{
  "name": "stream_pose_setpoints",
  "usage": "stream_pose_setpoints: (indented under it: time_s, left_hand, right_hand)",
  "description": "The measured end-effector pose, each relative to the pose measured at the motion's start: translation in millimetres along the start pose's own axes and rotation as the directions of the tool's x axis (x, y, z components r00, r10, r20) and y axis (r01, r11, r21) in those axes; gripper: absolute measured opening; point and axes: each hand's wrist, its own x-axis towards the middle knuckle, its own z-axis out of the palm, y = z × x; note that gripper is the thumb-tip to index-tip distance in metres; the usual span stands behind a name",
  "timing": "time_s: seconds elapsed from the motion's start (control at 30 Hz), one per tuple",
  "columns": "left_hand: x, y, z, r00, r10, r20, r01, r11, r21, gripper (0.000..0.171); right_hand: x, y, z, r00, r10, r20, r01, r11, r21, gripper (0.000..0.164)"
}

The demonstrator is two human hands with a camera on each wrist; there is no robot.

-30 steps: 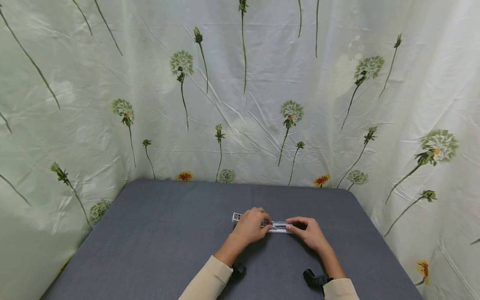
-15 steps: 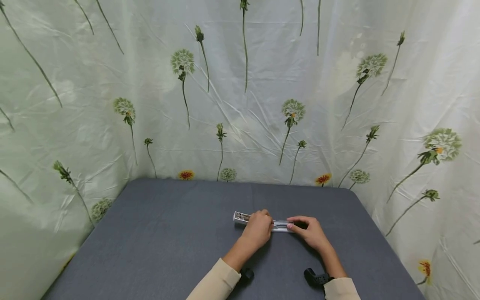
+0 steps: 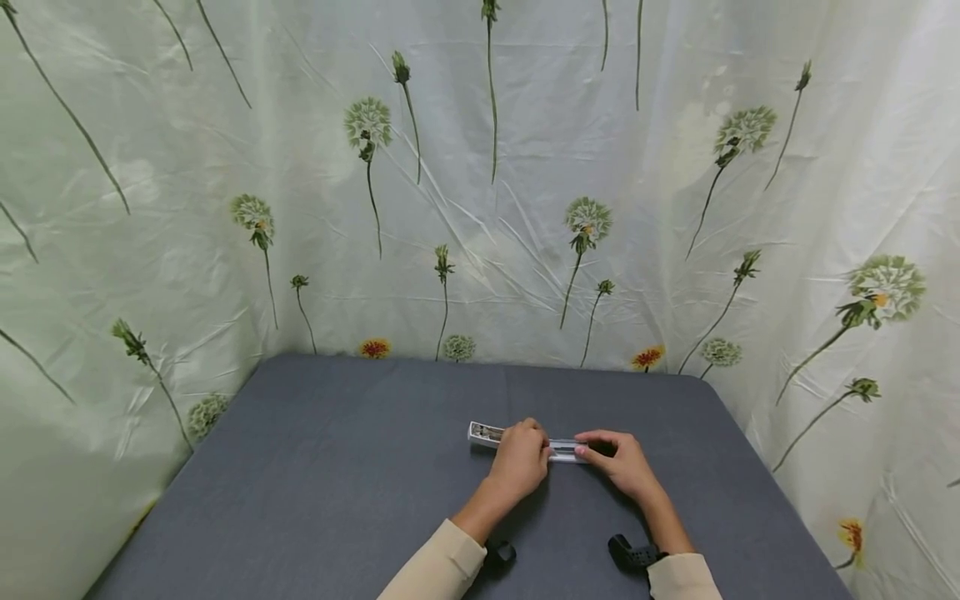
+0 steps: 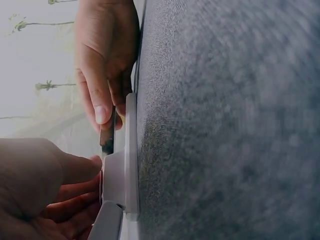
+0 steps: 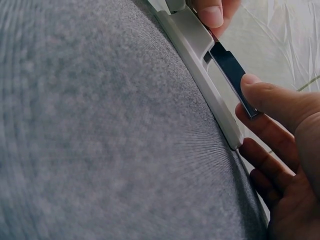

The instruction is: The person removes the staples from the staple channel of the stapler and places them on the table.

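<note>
Hands [image 3: 520, 457] [image 3: 624, 465] pinch 1 white stapler [image 4: 115, 177]: left mid-body, right its metal rail [image 5: 229, 71].

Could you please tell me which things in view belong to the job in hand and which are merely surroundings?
Part of the job:
white stapler, held by the left hand
metal rail, pinched between thumb and fingers of the right hand

Surroundings:
grey tabletop under the stapler
flowered curtain behind
black wristband, worn on the right wrist
</note>
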Motion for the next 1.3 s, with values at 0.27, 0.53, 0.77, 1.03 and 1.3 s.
stream_pose_setpoints:
  time_s: [0.27, 0.53, 0.77, 1.03, 1.3]
  left_hand:
    - [4.8, -2.8, 1.4, 0.996, -0.031, -0.086, 0.022, 0.995, -0.102, 0.01]
    - [15.1, -5.4, -3.4, 0.998, -0.061, -0.014, 0.06, 0.998, -0.037, 0.017]
    - [21.9, -5.3, -8.5, 0.998, -0.03, 0.057, 0.029, 1.0, 0.005, 0.02]
    - [40.1, 0.9, -16.9, 0.972, 0.069, 0.226, -0.091, 0.992, 0.086, 0.013]
    - [58.8, 18.2, -28.3, 0.894, 0.001, 0.448, -0.1, 0.975, 0.196, 0.012]
  right_hand:
    - [0.8, -0.4, 1.5, 1.0, -0.009, -0.006, 0.009, 1.0, -0.011, 0.024]
    - [1.0, 2.9, 5.4, 1.0, -0.01, -0.011, 0.01, 1.0, 0.005, 0.023]
    - [1.7, 2.1, 5.3, 1.0, -0.019, -0.01, 0.019, 1.0, -0.001, 0.022]
    - [2.8, 1.8, -0.6, 1.0, 0.005, -0.005, -0.005, 1.0, 0.0, 0.022]
    - [0.8, 3.6, -0.4, 1.0, -0.013, -0.014, 0.013, 1.0, -0.012, 0.023]
